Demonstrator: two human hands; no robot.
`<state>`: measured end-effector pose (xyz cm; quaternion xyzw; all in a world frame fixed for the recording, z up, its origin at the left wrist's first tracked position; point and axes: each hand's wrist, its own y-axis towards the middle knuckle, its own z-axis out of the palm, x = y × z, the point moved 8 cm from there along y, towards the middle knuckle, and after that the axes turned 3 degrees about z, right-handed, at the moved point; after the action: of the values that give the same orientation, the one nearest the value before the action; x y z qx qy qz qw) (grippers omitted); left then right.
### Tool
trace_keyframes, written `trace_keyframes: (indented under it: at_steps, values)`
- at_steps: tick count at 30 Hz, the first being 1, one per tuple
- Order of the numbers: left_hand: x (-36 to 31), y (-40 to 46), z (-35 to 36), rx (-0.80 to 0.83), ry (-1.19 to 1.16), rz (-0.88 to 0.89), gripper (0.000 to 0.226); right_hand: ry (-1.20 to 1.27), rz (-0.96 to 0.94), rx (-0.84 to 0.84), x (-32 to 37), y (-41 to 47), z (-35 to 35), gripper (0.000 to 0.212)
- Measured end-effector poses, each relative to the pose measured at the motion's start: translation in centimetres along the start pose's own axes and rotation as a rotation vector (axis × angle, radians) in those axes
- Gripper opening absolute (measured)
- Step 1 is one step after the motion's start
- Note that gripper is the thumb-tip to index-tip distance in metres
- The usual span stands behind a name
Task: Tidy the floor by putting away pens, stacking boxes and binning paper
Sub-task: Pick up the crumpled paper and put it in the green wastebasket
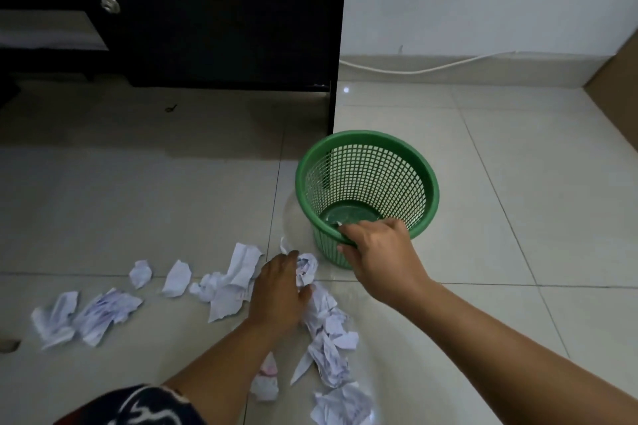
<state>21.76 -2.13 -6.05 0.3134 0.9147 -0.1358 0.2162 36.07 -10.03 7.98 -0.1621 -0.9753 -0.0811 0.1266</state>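
A green mesh waste basket [373, 162] stands upright on the tiled floor, nothing visible inside it. My right hand [378, 250] grips its near rim, fingers hooked over the edge. Several crumpled white paper pieces lie scattered on the floor to the left and in front of the basket. My left hand [278, 290] rests on a crumpled paper ball [308, 267] just left of the basket, fingers curled around it. More paper [329, 352] trails toward me, and other pieces [93, 316] lie far left.
A black cabinet [224, 28] with a round silver knob stands behind the basket, its corner close to the basket's far rim. A white cable [424, 70] runs along the white wall's base. A brown board edge [618, 76] is at the far right.
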Motion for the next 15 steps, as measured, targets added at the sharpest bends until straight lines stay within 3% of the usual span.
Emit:
trace_keyframes:
  at_steps: [3,5,12,15]
  values:
    - [0.1,1.3,1.8,0.062,0.049,-0.085,0.064,0.004,-0.015,-0.016,0.6,0.2,0.5,0.018]
    - [0.2,1.4,2.2,0.051,0.108,-0.053,0.054,0.013,-0.012,-0.007,0.6,0.1,0.8,0.018]
    - [0.9,0.9,-0.8,-0.119,-0.101,0.002,0.033,0.037,-0.012,-0.03,0.7,0.3,0.8,0.017]
    - [1.1,-0.3,-3.9,-0.287,-0.231,-0.056,0.033,0.034,-0.026,-0.036,1.4,0.0,1.1,0.023]
